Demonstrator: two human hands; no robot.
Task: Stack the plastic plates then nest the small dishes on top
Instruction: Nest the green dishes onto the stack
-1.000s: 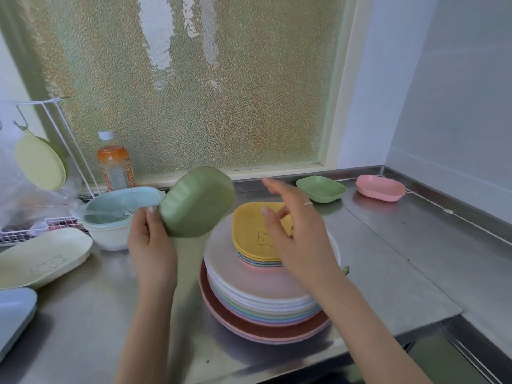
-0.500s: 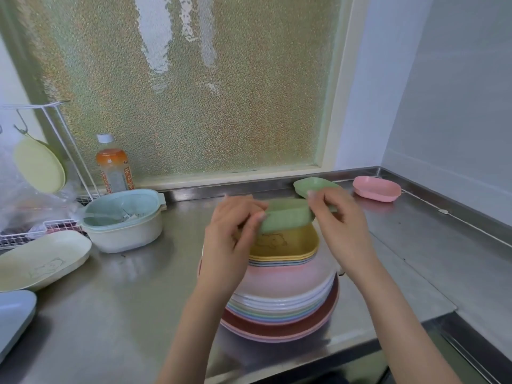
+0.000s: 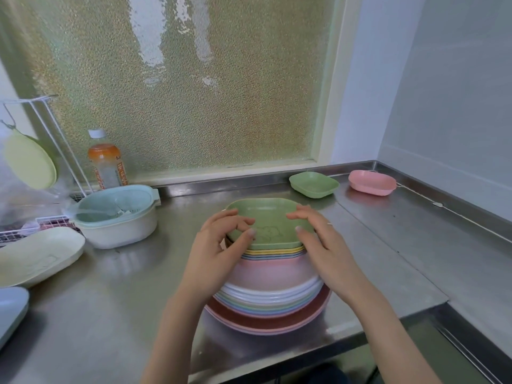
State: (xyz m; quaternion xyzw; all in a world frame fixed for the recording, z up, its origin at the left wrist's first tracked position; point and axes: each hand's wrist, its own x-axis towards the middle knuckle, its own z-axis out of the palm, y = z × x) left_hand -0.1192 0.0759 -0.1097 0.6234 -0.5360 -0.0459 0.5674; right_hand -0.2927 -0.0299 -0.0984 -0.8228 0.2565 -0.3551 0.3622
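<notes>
A stack of round plastic plates (image 3: 273,297) in pastel colours stands on the steel counter (image 3: 110,295) before me. On it sit several nested square dishes, with a green square dish (image 3: 270,217) on top. My left hand (image 3: 221,250) rests on the left edge of the green dish, fingers curled over its rim. My right hand (image 3: 318,242) touches its right edge, fingers spread. A small green dish (image 3: 314,184) and a small pink dish (image 3: 371,182) lie by the back wall at the right.
A cream and teal lidded pot (image 3: 116,214) and an orange-labelled bottle (image 3: 106,162) stand at the left. A pale oval dish (image 3: 36,256) and a blue plate (image 3: 11,309) lie at the far left. A wire rack (image 3: 50,128) holds a yellow-green plate (image 3: 30,162). The counter's front edge drops away at the right.
The green square dish went from my left hand, tilted at the left, over to the stack and down onto the nested dishes. Both hands now rest at its edges.
</notes>
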